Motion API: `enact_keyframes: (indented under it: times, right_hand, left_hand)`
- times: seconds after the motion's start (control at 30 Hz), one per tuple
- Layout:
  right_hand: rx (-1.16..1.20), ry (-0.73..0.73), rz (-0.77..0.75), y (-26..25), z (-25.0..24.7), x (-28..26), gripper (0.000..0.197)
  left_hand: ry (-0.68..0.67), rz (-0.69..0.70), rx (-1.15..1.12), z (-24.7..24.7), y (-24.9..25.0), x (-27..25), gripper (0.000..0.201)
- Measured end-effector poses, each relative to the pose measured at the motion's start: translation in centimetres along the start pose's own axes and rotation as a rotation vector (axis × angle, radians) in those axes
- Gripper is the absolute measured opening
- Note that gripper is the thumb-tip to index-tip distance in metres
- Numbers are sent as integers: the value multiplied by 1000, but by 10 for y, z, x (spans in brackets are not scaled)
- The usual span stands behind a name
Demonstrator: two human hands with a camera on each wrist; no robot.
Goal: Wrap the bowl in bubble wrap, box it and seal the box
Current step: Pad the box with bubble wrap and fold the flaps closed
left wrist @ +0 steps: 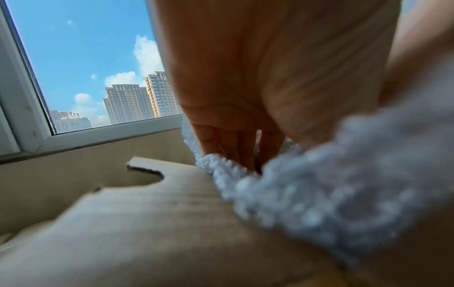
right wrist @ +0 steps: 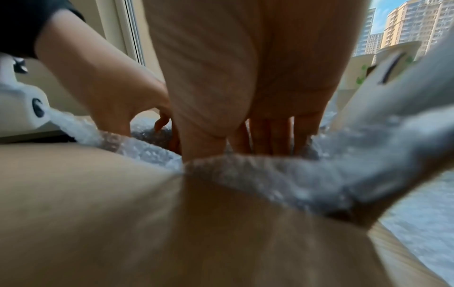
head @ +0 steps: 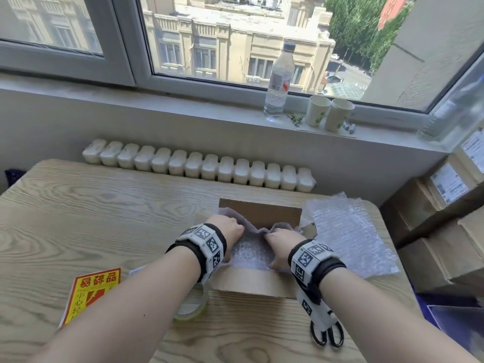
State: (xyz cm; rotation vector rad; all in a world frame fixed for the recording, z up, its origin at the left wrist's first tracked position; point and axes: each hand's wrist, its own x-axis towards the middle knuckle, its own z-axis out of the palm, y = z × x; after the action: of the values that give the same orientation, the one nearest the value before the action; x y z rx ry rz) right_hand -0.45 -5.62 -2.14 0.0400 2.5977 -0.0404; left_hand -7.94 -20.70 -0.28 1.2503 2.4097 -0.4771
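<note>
Pressing down into the open box (head: pixel 251 281), both hands are seen on the bubble-wrapped bundle (head: pixel 248 254), which sits inside it near the table's (head: pixel 78 205) far right part. The bowl itself is hidden under the wrap. The left hand (head: pixel 230 227) lies on the bundle's left side, fingers extended downward into the wrap, as the left wrist view shows; the right hand (head: pixel 281 241) does likewise on the right side. Neither hand is closed around anything; fingers are fairly straight, pushing rather than pinching.

Handling, as judged: the bundle is probably light but fragile at its core, soft and springy outside, somewhat slippery film. Hold is best taken from both sides with flat palms, low on the bundle, not by loose wrap edges.

Orientation: the bowl's mouth direction cannot be told. The bundle's long axis appears to run left to right across the box.

A spare bubble wrap sheet (head: pixel 345 231) lies just right of the box; a tape roll (head: pixel 192 306) and scissors (head: pixel 327 334) lie near the front edge.
</note>
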Motion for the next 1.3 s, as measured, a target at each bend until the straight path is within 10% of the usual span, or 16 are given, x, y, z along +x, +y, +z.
enact_keyframes:
  times: [0.9, 1.3]
  right_hand:
    - [91, -152, 12, 4, 23, 29, 32]
    - [56, 69, -88, 4, -20, -9, 51]
  left_hand:
    - [-129, 40, -32, 32, 12, 34, 43]
    - [155, 188, -116, 17, 9, 12, 48]
